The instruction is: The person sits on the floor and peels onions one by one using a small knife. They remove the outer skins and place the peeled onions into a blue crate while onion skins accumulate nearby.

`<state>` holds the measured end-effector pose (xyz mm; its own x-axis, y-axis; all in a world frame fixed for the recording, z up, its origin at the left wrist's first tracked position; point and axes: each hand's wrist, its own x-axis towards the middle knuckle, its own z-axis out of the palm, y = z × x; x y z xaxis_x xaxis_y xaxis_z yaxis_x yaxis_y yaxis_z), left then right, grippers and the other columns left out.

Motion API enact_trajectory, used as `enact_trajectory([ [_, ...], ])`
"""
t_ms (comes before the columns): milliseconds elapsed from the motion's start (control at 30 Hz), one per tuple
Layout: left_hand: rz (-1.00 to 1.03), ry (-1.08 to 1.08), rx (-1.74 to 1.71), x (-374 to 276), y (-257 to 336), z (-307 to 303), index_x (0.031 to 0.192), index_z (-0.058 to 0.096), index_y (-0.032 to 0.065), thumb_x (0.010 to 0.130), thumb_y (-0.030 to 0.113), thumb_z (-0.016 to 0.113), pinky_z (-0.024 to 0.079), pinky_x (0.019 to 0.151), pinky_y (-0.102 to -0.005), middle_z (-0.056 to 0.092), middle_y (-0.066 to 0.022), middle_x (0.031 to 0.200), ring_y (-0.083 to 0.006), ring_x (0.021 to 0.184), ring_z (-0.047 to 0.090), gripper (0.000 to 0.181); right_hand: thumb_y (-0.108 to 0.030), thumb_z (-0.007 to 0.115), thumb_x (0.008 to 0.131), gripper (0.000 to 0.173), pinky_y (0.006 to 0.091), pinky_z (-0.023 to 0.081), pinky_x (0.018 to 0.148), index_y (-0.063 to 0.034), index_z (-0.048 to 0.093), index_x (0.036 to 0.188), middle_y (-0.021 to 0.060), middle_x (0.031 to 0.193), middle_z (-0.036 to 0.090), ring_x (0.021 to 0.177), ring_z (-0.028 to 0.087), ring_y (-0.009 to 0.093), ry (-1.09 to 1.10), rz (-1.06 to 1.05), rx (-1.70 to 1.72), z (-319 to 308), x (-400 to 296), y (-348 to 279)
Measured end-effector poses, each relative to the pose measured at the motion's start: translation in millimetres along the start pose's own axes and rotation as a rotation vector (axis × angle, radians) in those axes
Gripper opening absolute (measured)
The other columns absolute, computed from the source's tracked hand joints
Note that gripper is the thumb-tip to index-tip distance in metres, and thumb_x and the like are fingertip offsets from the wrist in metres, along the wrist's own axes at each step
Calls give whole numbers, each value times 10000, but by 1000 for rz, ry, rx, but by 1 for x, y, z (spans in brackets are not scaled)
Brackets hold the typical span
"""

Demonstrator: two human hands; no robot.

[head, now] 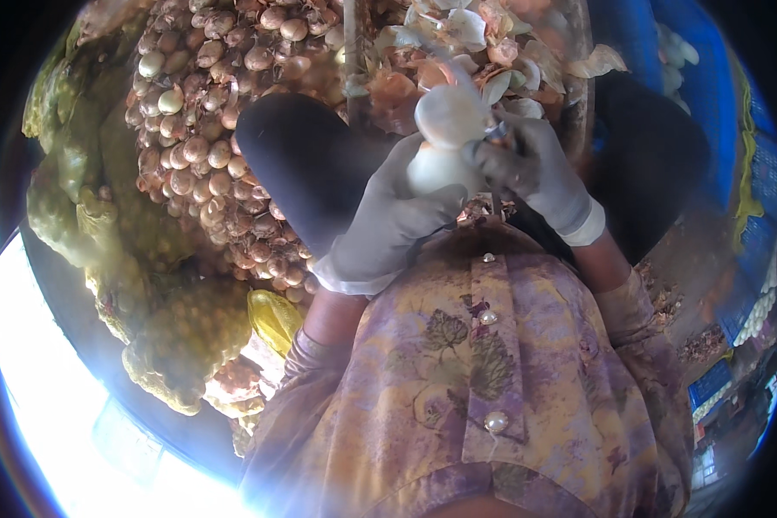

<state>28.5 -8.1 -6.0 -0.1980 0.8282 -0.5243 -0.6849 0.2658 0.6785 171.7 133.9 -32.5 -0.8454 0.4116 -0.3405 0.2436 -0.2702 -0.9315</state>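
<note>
My left hand, in a pale grey glove, is closed around a white peeled onion. Directly above that onion is a second round white piece, touching it; whether it is another onion or a part of the same one I cannot tell. My right hand, gloved too, presses in from the right against the onion. Its fingers grip a small knife, of which a metal part shows near the fingertips. The blade is blurred and partly hidden.
Unpeeled onions are heaped at left, beside yellow mesh sacks. Loose onion skins lie ahead, between wooden bars. Blue crates at right hold white onions. My knees flank the hands.
</note>
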Motion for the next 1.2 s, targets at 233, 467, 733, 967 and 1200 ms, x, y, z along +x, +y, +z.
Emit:
enact_trajectory([
  [233,-13,1,398,-12,0,4,1347,447,-21,785,-25,752,509,860,-269,619,-71,1136,-124,987,611,639,-136,647,845,233,220,449,497,40,651,998,10,726,619,564,562,57,-63,66,32,-1,-10,2],
  [467,-66,-56,86,-8,-6,-5,1364,433,-33,785,12,779,526,843,-270,612,-89,1146,-138,972,625,677,-85,644,813,261,219,441,473,58,648,1032,6,699,615,536,560,70,43,178,266,-6,-16,5],
  [733,53,-3,-72,-2,-11,-5,1382,425,-41,801,98,775,534,894,-316,589,-141,1238,-198,1058,634,692,-95,635,861,194,188,364,456,9,656,1023,-2,725,600,512,487,24,205,23,123,-14,-6,7],
  [967,-111,-38,-270,6,-18,-1,1405,387,-43,785,96,794,539,899,-319,606,-125,1205,-214,1010,654,755,-112,690,822,119,236,437,556,-12,664,881,-29,655,575,614,554,41,63,-133,-27,-4,-7,-20],
  [1200,256,76,665,3,-10,5,1401,409,-30,744,-53,743,526,936,-327,515,-121,1353,-180,1176,561,737,-225,558,991,285,208,298,486,-5,650,1148,-41,615,441,547,400,51,501,-529,165,-93,2,-17],
])
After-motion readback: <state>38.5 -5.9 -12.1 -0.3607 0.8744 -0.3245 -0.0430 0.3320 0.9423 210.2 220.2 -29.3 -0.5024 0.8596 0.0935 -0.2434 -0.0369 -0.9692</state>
